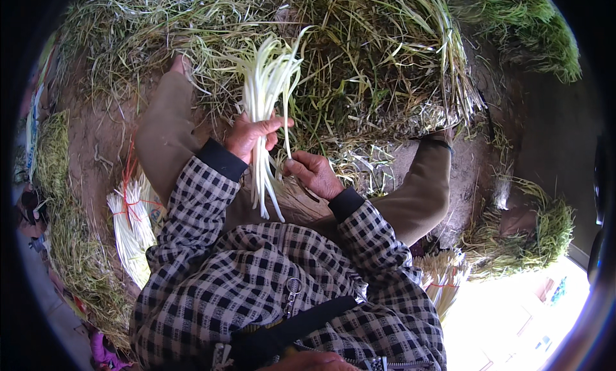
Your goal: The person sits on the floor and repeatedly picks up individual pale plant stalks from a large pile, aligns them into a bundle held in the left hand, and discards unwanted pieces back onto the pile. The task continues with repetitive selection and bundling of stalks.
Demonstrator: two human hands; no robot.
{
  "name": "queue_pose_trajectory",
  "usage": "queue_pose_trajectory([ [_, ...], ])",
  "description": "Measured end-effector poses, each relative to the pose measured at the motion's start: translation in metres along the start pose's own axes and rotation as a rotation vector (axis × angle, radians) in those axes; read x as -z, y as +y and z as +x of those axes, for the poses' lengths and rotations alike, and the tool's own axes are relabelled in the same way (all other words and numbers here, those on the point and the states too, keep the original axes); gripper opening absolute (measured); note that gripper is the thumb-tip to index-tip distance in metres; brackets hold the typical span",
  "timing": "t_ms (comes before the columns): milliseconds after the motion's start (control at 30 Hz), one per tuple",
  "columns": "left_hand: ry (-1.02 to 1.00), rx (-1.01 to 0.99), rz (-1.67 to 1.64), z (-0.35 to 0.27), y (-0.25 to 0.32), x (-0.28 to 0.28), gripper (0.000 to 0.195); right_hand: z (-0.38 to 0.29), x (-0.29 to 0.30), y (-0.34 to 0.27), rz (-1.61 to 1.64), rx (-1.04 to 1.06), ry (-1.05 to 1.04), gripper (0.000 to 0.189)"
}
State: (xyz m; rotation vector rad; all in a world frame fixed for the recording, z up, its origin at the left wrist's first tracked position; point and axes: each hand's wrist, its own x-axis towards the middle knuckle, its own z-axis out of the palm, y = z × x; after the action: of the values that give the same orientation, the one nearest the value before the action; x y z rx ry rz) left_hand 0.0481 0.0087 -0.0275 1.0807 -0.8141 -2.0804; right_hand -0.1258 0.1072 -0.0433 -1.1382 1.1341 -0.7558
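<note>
My left hand (255, 134) is closed around a bunch of pale, long-stemmed leafy shoots (263, 87), held upright in front of my lap. The leaf tips spread at the top, and the white stalk ends hang below my fist. Just right of it, my right hand (313, 172) pinches the lower end of a single pale stalk (287, 116) between thumb and fingers. That stalk runs up beside the bunch, its upper part meeting the other leaves.
A heap of loose green and straw-coloured leaves (365, 72) lies beyond my hands, between my feet. White stalks tied with red string (130, 212) lie at left, another tied bundle (442, 279) at lower right. More greenery (534, 29) is at upper right. Bare soil (91, 130) shows at left.
</note>
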Motion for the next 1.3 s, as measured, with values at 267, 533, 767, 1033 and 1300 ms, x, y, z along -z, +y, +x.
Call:
queue_pose_trajectory([
  [267, -0.011, 0.028, -0.021, -0.001, -0.003, 0.004, 0.023, -0.010, -0.007, -0.007, -0.033, 0.003, -0.083, 0.025],
  [533, 0.121, -0.088, -0.051, 0.000, 0.016, 0.022, 0.024, -0.056, 0.005, -0.013, -0.166, 0.034, -0.117, 0.022],
  [767, 0.194, -0.228, -0.028, -0.001, 0.034, 0.034, 0.026, -0.090, 0.024, 0.055, -0.950, -0.124, -0.252, 0.014],
  [1033, 0.187, -0.226, -0.039, -0.002, 0.041, 0.037, 0.025, -0.072, 0.058, 0.076, -1.314, -0.170, -0.194, 0.017],
  [1300, 0.141, -0.180, -0.051, -0.002, 0.027, 0.030, 0.023, 0.014, 0.006, -0.020, -0.155, 0.107, 0.058, 0.022],
])
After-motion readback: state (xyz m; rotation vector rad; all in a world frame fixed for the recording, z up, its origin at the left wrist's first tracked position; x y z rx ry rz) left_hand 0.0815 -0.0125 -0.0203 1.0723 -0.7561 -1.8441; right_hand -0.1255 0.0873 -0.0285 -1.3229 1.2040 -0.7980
